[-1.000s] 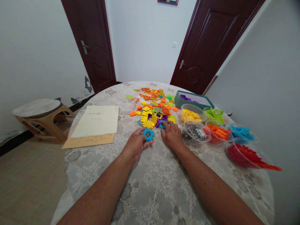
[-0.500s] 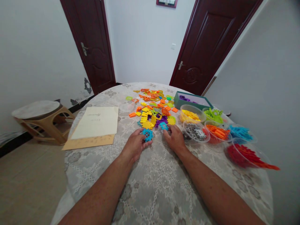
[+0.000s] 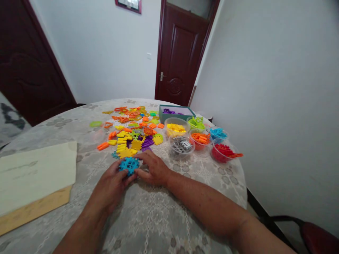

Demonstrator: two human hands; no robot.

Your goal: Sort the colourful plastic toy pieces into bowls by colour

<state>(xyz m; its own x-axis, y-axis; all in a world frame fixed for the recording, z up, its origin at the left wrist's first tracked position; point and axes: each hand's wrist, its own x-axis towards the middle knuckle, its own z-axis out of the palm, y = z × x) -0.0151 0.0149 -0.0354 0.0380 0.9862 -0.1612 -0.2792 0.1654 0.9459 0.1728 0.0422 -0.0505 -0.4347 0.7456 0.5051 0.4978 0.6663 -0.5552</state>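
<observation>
Blue gear-shaped plastic pieces [image 3: 129, 165] are stacked or pressed together in front of me, just above the tablecloth. My left hand [image 3: 113, 180] grips them from the left, its thumb on the near face and fingers beneath. From the right, my right hand [image 3: 153, 169] pinches their edge between thumb and fingertips. How the pieces meet is partly hidden by the fingers. Just beyond lies a spread of loose plastic pieces, with yellow pieces [image 3: 127, 152] closest and purple pieces [image 3: 147, 141] beside them.
Clear tubs hold yellow [image 3: 176, 128], grey [image 3: 182, 145], orange [image 3: 200, 138], green, blue and red pieces [image 3: 224, 152] at the right. Behind them stands a green box [image 3: 177, 113] with purple pieces. Paper sheets [image 3: 39, 173] lie at the left. A chair [image 3: 317, 234] is at lower right.
My right hand has brought its blue gear piece left against the one in my left hand. The view has turned to the right, taking the stool out of sight.
</observation>
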